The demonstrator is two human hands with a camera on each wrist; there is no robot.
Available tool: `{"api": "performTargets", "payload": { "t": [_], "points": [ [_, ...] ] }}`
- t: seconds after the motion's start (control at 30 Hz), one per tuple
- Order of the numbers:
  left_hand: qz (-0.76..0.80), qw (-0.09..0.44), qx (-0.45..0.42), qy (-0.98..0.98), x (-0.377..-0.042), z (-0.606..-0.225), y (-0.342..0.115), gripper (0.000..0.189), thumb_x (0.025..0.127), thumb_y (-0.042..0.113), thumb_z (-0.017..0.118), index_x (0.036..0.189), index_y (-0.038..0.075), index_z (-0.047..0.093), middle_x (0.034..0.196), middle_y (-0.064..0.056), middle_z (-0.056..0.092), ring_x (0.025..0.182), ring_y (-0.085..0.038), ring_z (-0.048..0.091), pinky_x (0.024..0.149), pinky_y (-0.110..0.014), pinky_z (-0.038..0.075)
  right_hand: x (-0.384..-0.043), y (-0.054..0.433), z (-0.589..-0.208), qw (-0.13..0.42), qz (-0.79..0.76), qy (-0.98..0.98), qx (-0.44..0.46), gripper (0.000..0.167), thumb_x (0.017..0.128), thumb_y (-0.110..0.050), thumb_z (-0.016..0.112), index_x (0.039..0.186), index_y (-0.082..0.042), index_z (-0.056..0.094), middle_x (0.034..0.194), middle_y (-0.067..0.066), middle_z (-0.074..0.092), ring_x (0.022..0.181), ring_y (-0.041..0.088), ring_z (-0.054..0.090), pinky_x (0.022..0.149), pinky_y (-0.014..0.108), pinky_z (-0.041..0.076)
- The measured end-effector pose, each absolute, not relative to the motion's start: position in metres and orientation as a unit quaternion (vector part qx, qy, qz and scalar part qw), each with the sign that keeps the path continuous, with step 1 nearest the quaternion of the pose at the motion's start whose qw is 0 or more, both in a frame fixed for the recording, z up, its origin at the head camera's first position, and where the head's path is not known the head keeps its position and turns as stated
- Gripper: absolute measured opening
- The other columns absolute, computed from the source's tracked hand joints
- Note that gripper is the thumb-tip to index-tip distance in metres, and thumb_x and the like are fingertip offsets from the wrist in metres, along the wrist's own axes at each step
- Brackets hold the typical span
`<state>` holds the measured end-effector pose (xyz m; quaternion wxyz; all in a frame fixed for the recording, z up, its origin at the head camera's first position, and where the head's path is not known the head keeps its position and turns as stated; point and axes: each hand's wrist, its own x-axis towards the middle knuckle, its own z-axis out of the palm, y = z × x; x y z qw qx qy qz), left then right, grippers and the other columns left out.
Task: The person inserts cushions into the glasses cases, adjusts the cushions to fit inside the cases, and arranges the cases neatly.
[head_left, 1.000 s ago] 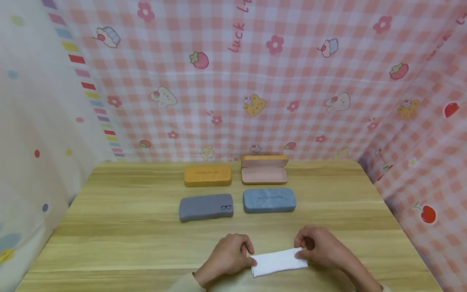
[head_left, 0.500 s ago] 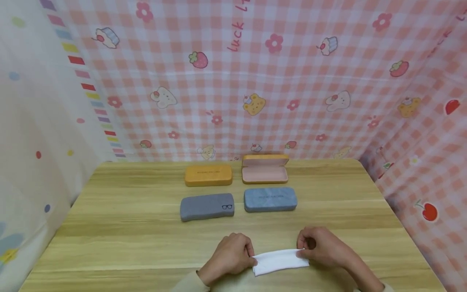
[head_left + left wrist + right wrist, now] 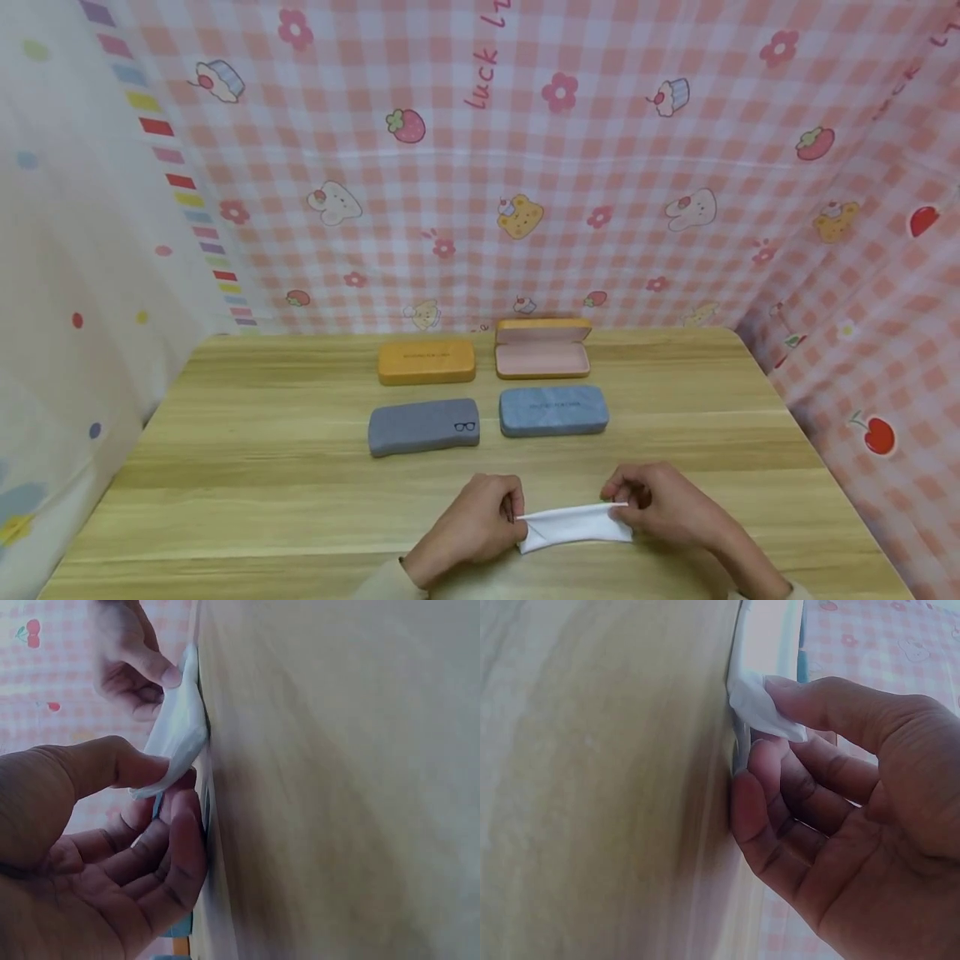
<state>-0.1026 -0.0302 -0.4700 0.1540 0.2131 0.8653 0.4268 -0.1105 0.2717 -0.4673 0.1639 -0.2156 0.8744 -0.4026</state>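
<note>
A folded white cloth (image 3: 573, 527) spans the gap between my two hands near the front of the table, in the head view. My left hand (image 3: 480, 518) pinches its left end between thumb and fingers. At the other end, my right hand (image 3: 663, 507) pinches the cloth the same way. From the left wrist, the thumb lies on top of the cloth (image 3: 180, 724) with the fingers curled beneath. The right wrist view has the cloth's corner (image 3: 761, 709) under the right thumb, close over the tabletop.
Beyond the hands lie a grey glasses case (image 3: 423, 427) and a blue glasses case (image 3: 553, 410). Behind them are a shut yellow case (image 3: 426, 363) and an open one with a pink lining (image 3: 543, 358). Patterned curtains border the wooden table (image 3: 247, 467).
The cloth's far edge has been lifted and its near edge has drawn up slightly, so it now bows between the hands. Both hands keep their pinch. The cases stay put.
</note>
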Motion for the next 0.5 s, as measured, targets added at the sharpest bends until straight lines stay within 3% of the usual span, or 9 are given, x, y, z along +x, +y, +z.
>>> {"api": "performTargets", "payload": {
  "t": [0.23, 0.5],
  "points": [
    [0.471, 0.188, 0.199, 0.839, -0.110, -0.473, -0.034, 0.011, 0.082, -0.003, 0.071, 0.088, 0.006, 0.070, 0.071, 0.006, 0.058, 0.064, -0.001, 0.051, 0.060, -0.017, 0.045, -0.112, 0.274, -0.463, 0.183, -0.397, 0.873, -0.216, 0.008, 0.096, -0.027, 0.073, 0.094, -0.019, 0.073, 0.080, -0.008, 0.064, 0.070, 0.000, 0.054, 0.059, 0.019, 0.047],
    [0.500, 0.184, 0.177, 0.827, -0.116, -0.474, -0.038, 0.009, 0.088, 0.004, 0.069, 0.083, 0.010, 0.073, 0.072, 0.005, 0.061, 0.068, -0.005, 0.055, 0.061, -0.018, 0.046, -0.116, 0.272, -0.464, 0.181, -0.451, 0.854, -0.183, 0.012, 0.099, -0.023, 0.069, 0.097, -0.011, 0.070, 0.090, 0.000, 0.068, 0.081, 0.003, 0.059, 0.071, 0.019, 0.049]
  ]
}}
